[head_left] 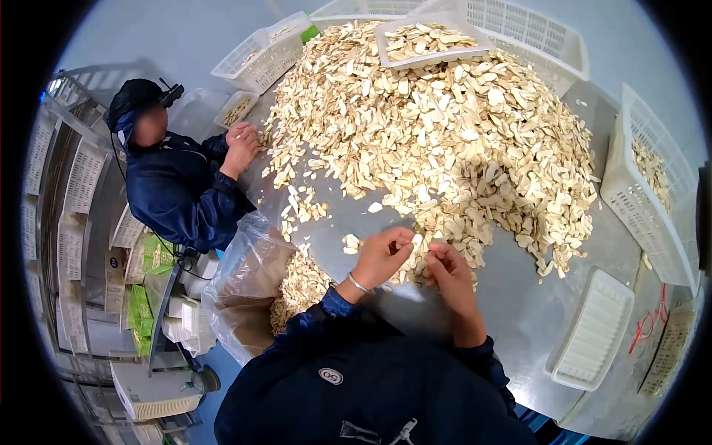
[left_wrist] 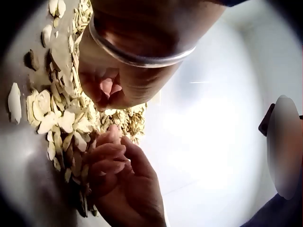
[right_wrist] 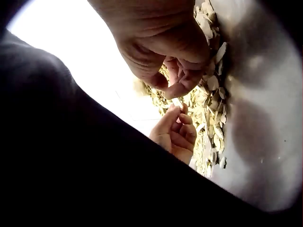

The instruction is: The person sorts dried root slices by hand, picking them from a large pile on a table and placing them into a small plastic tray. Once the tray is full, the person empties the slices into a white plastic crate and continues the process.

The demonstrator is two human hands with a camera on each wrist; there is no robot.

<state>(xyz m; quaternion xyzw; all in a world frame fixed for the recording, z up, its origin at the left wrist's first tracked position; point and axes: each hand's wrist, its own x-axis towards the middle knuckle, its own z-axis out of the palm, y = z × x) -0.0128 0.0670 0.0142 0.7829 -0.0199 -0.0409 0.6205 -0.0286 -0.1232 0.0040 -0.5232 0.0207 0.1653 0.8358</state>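
My left hand (head_left: 380, 258) is over the near edge of a big heap of pale dried slices (head_left: 415, 148) on a metal table. Its thumb and forefinger pinch one small pale slice (head_left: 417, 241), whose white edge also shows at the fingertips in the right wrist view. Close by, my right hand (head_left: 452, 282) has its fingers curled and the thumb near the fingertips, facing the left hand. I cannot tell whether it holds a slice. In the left wrist view the right hand (left_wrist: 125, 182) is below, with loose slices (left_wrist: 52, 113) lying beside it.
A clear plastic bag (head_left: 245, 282) of slices stands at the table's left edge. A white tray (head_left: 593, 330) and red-handled scissors (head_left: 649, 322) lie at right. White baskets (head_left: 653, 185) line the far and right sides. Another person (head_left: 182, 170) works at left.
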